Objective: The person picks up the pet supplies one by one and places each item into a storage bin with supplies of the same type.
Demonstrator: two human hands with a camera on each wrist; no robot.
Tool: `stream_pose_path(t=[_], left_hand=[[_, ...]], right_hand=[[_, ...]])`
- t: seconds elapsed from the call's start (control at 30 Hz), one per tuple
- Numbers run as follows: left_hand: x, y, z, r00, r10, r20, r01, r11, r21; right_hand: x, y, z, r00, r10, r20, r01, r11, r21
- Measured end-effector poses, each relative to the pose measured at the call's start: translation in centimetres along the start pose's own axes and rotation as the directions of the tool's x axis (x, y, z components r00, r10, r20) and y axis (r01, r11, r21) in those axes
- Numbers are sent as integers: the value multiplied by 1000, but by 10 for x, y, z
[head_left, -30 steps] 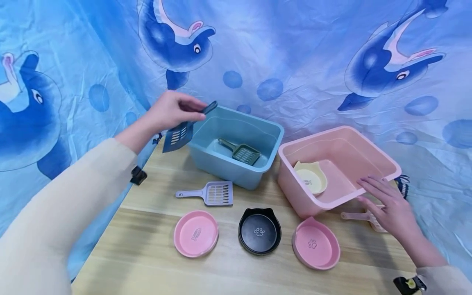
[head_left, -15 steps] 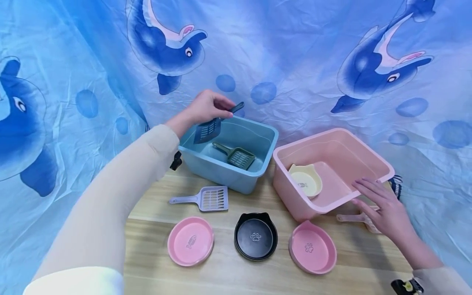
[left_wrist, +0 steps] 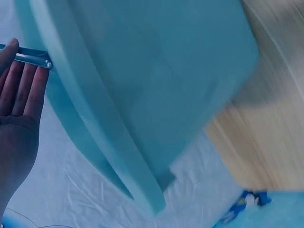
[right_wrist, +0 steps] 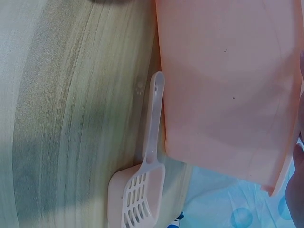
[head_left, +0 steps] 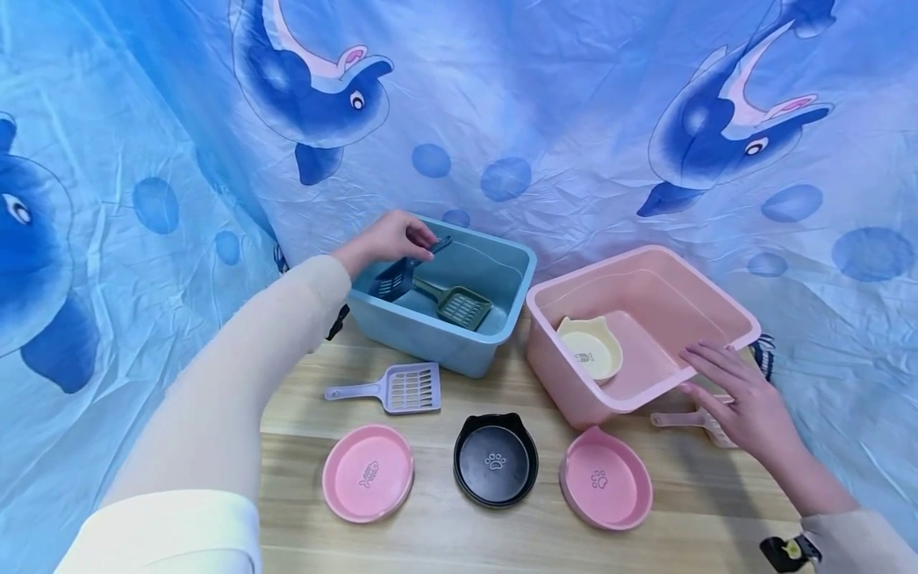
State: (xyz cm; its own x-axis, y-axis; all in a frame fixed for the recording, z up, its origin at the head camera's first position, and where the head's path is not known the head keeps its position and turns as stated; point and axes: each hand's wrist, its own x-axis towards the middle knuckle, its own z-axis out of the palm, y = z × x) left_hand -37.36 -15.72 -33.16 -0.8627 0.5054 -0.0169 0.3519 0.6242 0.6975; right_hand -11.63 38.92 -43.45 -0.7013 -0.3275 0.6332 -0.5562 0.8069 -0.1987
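My left hand (head_left: 398,237) pinches the handle of a dark blue litter scoop (head_left: 393,284), its slotted head tilted down inside the blue bin (head_left: 437,336). In the left wrist view, thumb and fingers grip the scoop's handle (left_wrist: 35,59) beside the bin's rim. A dark green litter scoop (head_left: 464,306) lies on the bin floor close by. My right hand (head_left: 749,402) rests with extended fingers on the near right rim of the pink bin (head_left: 566,379). Inside that bin sits a cream cat-eared bowl (head_left: 601,347). Under the right hand lies a pale pink litter scoop (right_wrist: 153,128), partly hidden in the head view.
On the wooden table (head_left: 531,538), a lavender litter scoop (head_left: 412,389) lies before the blue bin. Nearer stand a round pink bowl (head_left: 367,474), a black cat-eared bowl (head_left: 495,462) and a pink pointed bowl (head_left: 606,480). A dolphin-print curtain (head_left: 559,96) hangs behind.
The left hand has carried the dark blue scoop rightward from outside the blue bin and lowered it inside. The right hand stays on the pink rim. The head view has shifted slightly.
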Motion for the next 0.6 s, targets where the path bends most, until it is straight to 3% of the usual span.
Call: stream_pose_path(t=[0.3,0.6], left_hand=[[8,-3,-2,996,-1,89,-7,995,97],[16,-4,-6,982,-13,190,-19,986,165]], right_hand=[[0,0,-2,1000,2,9,-2,1000,-23],[-1,1,-2,999,25,28,-24,999,-24]])
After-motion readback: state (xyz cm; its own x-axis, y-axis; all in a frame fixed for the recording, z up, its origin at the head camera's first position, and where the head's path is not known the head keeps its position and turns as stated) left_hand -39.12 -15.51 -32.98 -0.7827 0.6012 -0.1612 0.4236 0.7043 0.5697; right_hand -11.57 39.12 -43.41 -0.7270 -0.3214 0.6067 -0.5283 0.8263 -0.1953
